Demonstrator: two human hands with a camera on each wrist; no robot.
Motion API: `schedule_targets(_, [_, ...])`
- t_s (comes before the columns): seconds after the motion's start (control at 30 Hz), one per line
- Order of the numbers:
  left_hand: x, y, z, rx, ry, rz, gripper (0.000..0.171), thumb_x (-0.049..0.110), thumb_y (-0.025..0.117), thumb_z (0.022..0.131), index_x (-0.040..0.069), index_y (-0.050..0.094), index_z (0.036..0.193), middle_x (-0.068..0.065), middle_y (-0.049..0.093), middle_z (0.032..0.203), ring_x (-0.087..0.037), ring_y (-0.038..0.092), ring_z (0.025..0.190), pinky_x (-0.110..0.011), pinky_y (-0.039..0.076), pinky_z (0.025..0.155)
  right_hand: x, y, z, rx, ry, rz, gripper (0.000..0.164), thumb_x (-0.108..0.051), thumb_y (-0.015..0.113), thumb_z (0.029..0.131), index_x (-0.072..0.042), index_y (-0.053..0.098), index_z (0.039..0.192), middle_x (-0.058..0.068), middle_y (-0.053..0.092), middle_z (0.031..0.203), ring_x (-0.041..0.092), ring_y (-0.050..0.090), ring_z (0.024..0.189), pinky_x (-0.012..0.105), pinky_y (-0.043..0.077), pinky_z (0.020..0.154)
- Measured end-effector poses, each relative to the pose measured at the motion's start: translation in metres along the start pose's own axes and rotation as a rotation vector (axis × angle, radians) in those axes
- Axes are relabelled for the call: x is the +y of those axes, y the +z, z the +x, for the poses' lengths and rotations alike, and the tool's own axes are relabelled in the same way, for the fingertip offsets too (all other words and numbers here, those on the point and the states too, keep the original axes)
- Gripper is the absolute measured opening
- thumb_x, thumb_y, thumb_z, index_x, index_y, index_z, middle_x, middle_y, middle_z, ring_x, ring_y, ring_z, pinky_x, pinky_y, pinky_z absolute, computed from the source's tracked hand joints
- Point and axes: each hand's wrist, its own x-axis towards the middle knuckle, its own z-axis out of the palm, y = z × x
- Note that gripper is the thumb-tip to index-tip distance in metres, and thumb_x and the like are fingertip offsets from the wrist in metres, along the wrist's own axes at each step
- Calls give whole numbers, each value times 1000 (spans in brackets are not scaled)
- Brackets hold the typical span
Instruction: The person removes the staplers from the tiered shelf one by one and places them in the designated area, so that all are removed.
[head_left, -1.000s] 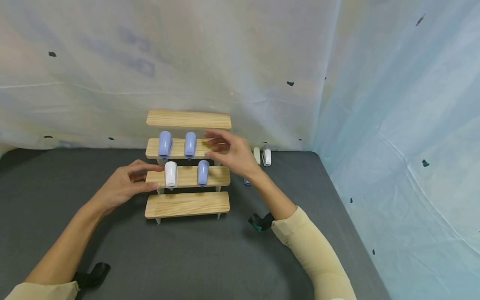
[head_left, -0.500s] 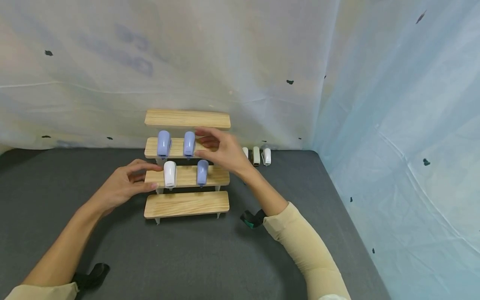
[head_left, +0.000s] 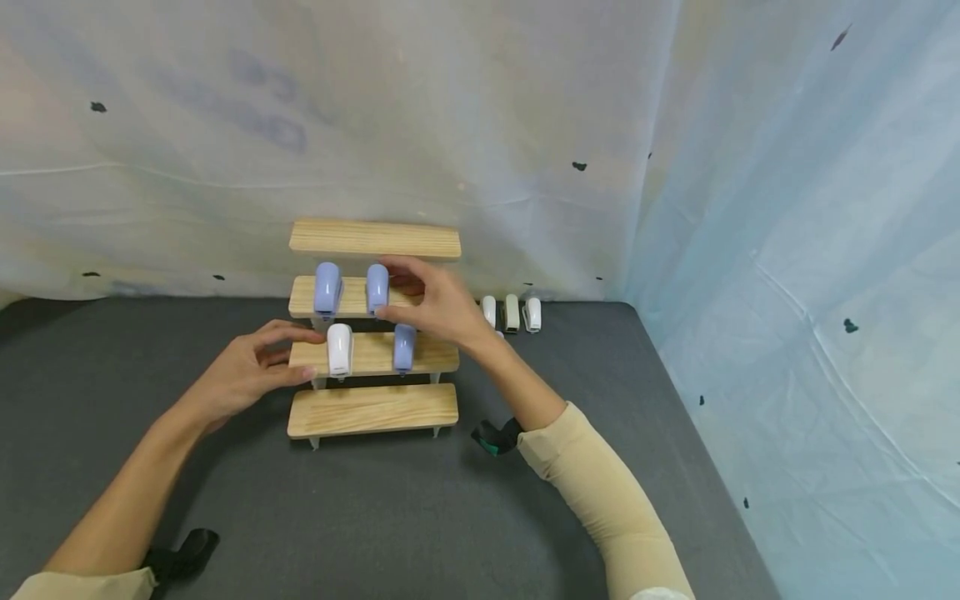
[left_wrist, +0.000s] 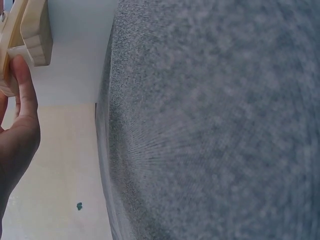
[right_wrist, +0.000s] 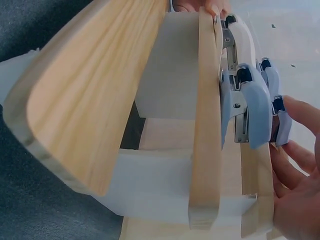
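My right hand [head_left: 447,310] pinches a blue stapler [head_left: 377,285] on the third tier of a wooden stepped shelf [head_left: 372,410], index finger at its far end and thumb at its near end. In the right wrist view, the fingers [right_wrist: 300,116] reach that stapler [right_wrist: 284,131] from the side. Left of it stands another blue stapler [head_left: 327,287]. On the tier below are a white stapler [head_left: 340,348] and a blue stapler [head_left: 404,348]. My left hand [head_left: 242,371] grips that lower tier's left end; its fingers [left_wrist: 25,82] lie against the board in the left wrist view.
Right of the shelf, a white stapler [head_left: 489,310], a cream stapler [head_left: 512,313] and another white one stand on the dark grey table [head_left: 360,517]. Pale sheeting [head_left: 525,125] rises behind and at the right. The top board [head_left: 375,237] and lowest board bear no staplers.
My right hand has moved left along the third tier, from its bare right part to the blue stapler, and its fingers have come onto it. The left hand stays on the shelf end.
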Motion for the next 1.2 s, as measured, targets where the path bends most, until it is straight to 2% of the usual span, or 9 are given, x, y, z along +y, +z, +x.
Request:
schedule_targets(0.3, [0, -1, -1, 11, -6, 29, 46, 21, 72, 94, 6, 58, 135, -8, 43, 134, -44, 44, 131, -10, 46, 89, -2, 3, 5, -31, 31, -24, 67, -18, 83, 83, -10, 53, 142, 6, 63, 128, 13, 60, 115, 18, 48, 95])
schedule_targets(0.43, [0, -1, 0, 12, -16, 32, 46, 22, 72, 94, 7, 58, 135, -8, 43, 135, -44, 43, 132, -11, 47, 89, -2, 3, 5, -23, 20, -9, 65, -17, 83, 83, -9, 54, 141, 7, 64, 127, 13, 60, 115, 19, 48, 95])
schedule_targets(0.5, [1, -1, 0, 13, -20, 44, 47, 23, 73, 93, 7, 59, 135, -7, 43, 135, -42, 43, 133, -17, 49, 93, -1, 2, 5, -22, 10, -5, 65, -17, 83, 83, -9, 54, 141, 7, 64, 127, 13, 60, 114, 21, 49, 95])
schedule_targets(0.67, [2, -1, 1, 18, -19, 69, 47, 24, 73, 93, 7, 59, 134, -6, 45, 134, -37, 44, 132, -14, 45, 96, 1, -1, 3, -9, -18, -5, 65, -17, 84, 83, -8, 55, 140, 8, 66, 123, 15, 62, 111, 22, 50, 93])
schedule_targets(0.7, [2, -1, 2, 18, -20, 67, 47, 24, 73, 93, 7, 59, 134, -6, 45, 134, -37, 44, 131, -9, 43, 93, 1, -1, 2, -5, -24, -5, 65, -17, 84, 83, -7, 55, 140, 8, 66, 122, 15, 62, 110, 22, 50, 92])
schedule_targets(1.1, [2, 0, 2, 11, -23, 28, 48, 23, 73, 93, 5, 58, 135, -9, 42, 137, -45, 43, 133, -9, 45, 89, 0, -11, -9, 25, -36, 39, 64, -17, 83, 84, -8, 55, 140, 8, 66, 121, 16, 63, 110, 29, 51, 94])
schedule_targets(1.2, [1, 1, 2, 6, -22, 10, 48, 22, 73, 93, 5, 57, 135, -10, 41, 138, -47, 42, 133, -13, 48, 87, 0, -13, -12, 20, -23, 86, 64, -14, 83, 84, -7, 54, 140, 9, 65, 124, 17, 62, 113, 30, 51, 97])
